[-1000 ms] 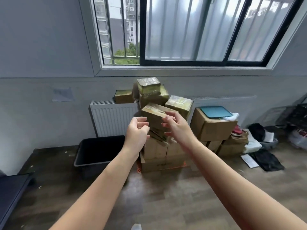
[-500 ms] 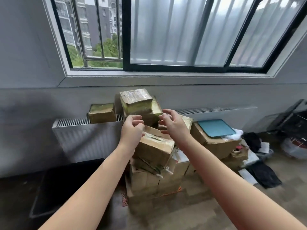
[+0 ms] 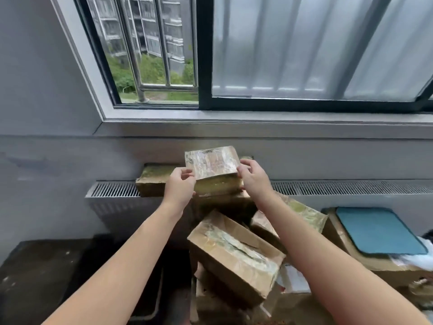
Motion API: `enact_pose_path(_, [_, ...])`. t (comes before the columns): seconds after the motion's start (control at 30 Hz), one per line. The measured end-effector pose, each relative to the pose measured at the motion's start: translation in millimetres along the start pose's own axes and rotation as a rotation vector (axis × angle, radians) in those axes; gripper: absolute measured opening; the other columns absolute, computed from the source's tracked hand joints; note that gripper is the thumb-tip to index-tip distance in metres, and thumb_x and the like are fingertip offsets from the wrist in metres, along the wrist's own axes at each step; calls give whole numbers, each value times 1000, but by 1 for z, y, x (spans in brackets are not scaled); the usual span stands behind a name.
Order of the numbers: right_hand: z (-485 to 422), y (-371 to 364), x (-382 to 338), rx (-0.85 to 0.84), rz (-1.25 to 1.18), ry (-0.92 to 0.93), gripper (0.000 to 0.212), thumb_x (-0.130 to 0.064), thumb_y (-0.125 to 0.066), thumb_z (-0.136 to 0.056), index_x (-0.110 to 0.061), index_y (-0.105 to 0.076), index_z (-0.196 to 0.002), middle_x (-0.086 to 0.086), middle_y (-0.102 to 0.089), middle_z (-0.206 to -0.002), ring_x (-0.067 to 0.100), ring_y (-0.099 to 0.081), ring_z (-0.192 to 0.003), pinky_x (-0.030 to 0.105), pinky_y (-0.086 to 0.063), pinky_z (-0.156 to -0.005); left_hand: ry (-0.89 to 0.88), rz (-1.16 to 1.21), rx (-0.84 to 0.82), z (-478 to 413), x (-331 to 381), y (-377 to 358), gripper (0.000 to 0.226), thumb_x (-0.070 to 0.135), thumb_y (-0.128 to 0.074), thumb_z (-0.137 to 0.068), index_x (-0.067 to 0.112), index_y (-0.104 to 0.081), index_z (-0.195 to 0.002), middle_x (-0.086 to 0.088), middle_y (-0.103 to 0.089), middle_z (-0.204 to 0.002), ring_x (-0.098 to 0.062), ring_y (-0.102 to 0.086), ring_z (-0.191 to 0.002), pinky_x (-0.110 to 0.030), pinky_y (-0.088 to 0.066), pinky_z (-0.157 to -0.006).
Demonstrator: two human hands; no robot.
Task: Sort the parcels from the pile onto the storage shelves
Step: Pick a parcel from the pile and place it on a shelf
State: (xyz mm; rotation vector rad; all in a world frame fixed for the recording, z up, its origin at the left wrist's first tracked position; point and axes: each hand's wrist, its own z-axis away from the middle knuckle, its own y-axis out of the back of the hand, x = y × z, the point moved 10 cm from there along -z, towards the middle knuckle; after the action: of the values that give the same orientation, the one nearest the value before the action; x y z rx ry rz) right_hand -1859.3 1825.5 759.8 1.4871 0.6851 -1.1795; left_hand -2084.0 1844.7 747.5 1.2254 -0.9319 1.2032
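A pile of taped cardboard parcels (image 3: 234,256) leans against the radiator under the window. On top of it sits a small parcel wrapped in shiny tape (image 3: 213,171). My left hand (image 3: 179,187) grips its left side and my right hand (image 3: 254,177) grips its right side. Another flat parcel (image 3: 152,179) lies on the radiator just behind my left hand. No storage shelves are in view.
The white radiator (image 3: 351,187) runs along the wall below the window sill (image 3: 257,123). A large box with a teal pad (image 3: 375,231) on top stands at the right. A black bin (image 3: 35,277) sits on the floor at the left.
I have stepped closer to the pile. Both hands rose from the middle boxes to the top parcel and closed on its two sides.
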Motion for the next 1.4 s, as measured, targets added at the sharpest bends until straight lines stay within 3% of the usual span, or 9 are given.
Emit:
enact_pose_path(0.17, [-79,-11,25,-78,13,-73,37,-35,-49,-100,-18,-54,-133,1,-62,-126,19,-58,-115,42,-47,-102,65,-25,98,-53,-12,-14,31,8,-48,-97,9,-54,-128,-6,-60,-118,-10,-55,-74,-32,-52,-65])
enact_pose_path(0.33, [-127,-27,45,-89,88,-122,41,-29,-45,-102,-11,-48,-138,5,-58,-132,15,-52,-110,31,-42,-92,130,-67,128,-98,-28,-17,29,15,-51,-97,14,-55,-126,-2,-54,-120,-19,-54,-106,-44,-49,-100])
enact_pose_path(0.47, [-139,-38,71,-111,167,-227,46,-35,-42,-103,-12,-41,-143,6,-52,-140,21,-51,-116,34,-40,-95,222,-177,-20,-132,-57,-31,23,29,-46,-96,15,-60,-108,0,-57,-112,-18,-55,-99,-34,-45,-90])
enact_pose_path(0.63, [-147,-40,81,-77,153,-288,45,-31,-44,-102,-11,-45,-143,3,-57,-129,20,-54,-111,35,-45,-96,273,-155,-85,-146,-74,-39,37,18,-50,-95,13,-52,-132,-2,-58,-124,-21,-54,-113,-37,-47,-95])
enact_pose_path(0.77, [-151,-34,79,-26,108,-298,32,-27,-45,-100,-13,-56,-128,-4,-58,-109,14,-54,-96,31,-41,-83,308,-94,-44,-147,-85,-32,24,5,-53,-86,14,-54,-108,-6,-62,-111,-23,-61,-101,-42,-53,-85])
enact_pose_path(0.9, [-149,-23,83,40,57,-336,32,-38,-43,-100,-12,-57,-110,5,-61,-111,21,-57,-99,39,-49,-88,246,-82,-14,-137,-73,-28,20,-4,-56,-82,11,-53,-95,-6,-62,-98,-22,-61,-92,-43,-57,-78])
enact_pose_path(1.0, [-147,-26,84,-53,-10,-399,54,-54,-32,-97,-12,-56,-120,7,-61,-121,26,-58,-107,42,-52,-82,182,-129,56,-123,-62,-20,23,-6,-60,-79,7,-52,-96,-6,-60,-93,-19,-57,-81,-31,-49,-65])
enact_pose_path(1.2, [-140,-32,74,-264,-101,-427,72,-73,-18,-93,-25,-52,-135,6,-59,-129,29,-57,-116,51,-48,-82,180,-137,187,-85,-55,-16,21,-5,-60,-79,7,-51,-93,-19,-62,-95,-26,-58,-75,-35,-47,-59])
enact_pose_path(1.4, [-134,-25,87,-422,-47,-428,73,-65,-41,-82,-14,-51,-134,9,-62,-124,28,-62,-105,51,-54,-79,108,-125,261,-41,-44,-31,38,-6,-61,-83,23,-48,-104,-2,-55,-101,-19,-58,-92,-30,-50,-66])
